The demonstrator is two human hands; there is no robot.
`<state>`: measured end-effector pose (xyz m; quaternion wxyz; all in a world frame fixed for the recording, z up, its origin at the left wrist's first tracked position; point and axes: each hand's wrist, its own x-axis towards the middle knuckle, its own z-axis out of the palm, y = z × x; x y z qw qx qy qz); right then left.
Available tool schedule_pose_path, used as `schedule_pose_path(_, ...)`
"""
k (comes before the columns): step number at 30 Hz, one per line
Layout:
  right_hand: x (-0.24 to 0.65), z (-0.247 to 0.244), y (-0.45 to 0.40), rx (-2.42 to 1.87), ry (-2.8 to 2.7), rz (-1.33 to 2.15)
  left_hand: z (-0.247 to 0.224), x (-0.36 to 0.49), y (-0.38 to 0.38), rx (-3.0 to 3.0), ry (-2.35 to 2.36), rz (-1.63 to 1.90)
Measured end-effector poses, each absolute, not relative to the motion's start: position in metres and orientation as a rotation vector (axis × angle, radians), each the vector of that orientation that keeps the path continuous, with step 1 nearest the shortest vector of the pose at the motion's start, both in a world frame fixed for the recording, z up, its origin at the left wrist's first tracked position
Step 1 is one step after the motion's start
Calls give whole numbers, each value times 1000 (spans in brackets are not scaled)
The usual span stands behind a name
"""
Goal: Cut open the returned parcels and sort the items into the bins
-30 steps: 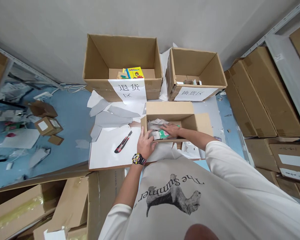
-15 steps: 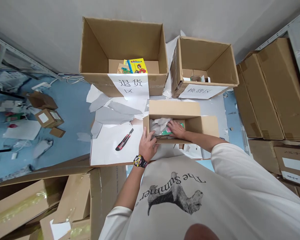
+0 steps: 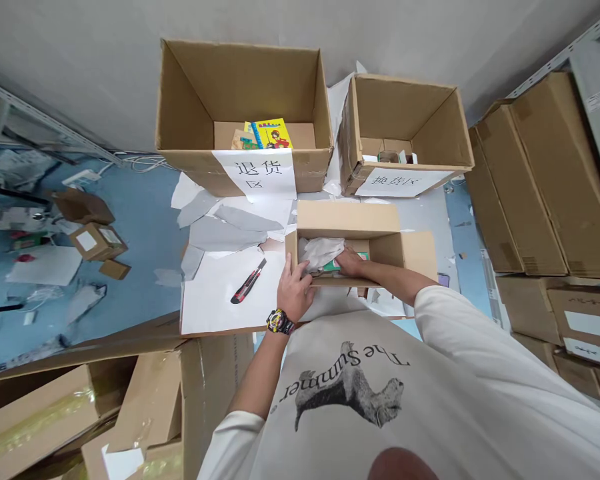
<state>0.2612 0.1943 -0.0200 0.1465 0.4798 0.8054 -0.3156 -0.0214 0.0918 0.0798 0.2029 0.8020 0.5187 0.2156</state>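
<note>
Two hands apart: left hand (image 3: 295, 290) over a cardboard box's near wall (image 3: 330, 283), right hand (image 3: 353, 262) on a green packet (image 3: 333, 266).

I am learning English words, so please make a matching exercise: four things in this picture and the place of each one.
Things:
1. red utility knife
2. yellow book
3. wristwatch
4. crumpled white paper

Places:
A. in the big carton
B. on the wrist below the left hand
C. on the white sheet
D. in the low box

Pairs: 1C, 2A, 3B, 4D
</note>
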Motion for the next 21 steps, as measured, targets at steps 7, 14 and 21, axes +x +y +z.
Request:
schedule_pose_path(7, 305, 20, 210, 1433, 2285, -1143, 78, -21, 98, 2254, 1437, 657)
schedule_pose_path(14, 343, 65, 205, 1473, 2493, -1438, 75, -21, 102, 2249, 1442, 651)
schedule_pose_path(21, 315, 73, 223, 1417, 2509, -1397, 82, -22, 105, 2256, 1440, 591)
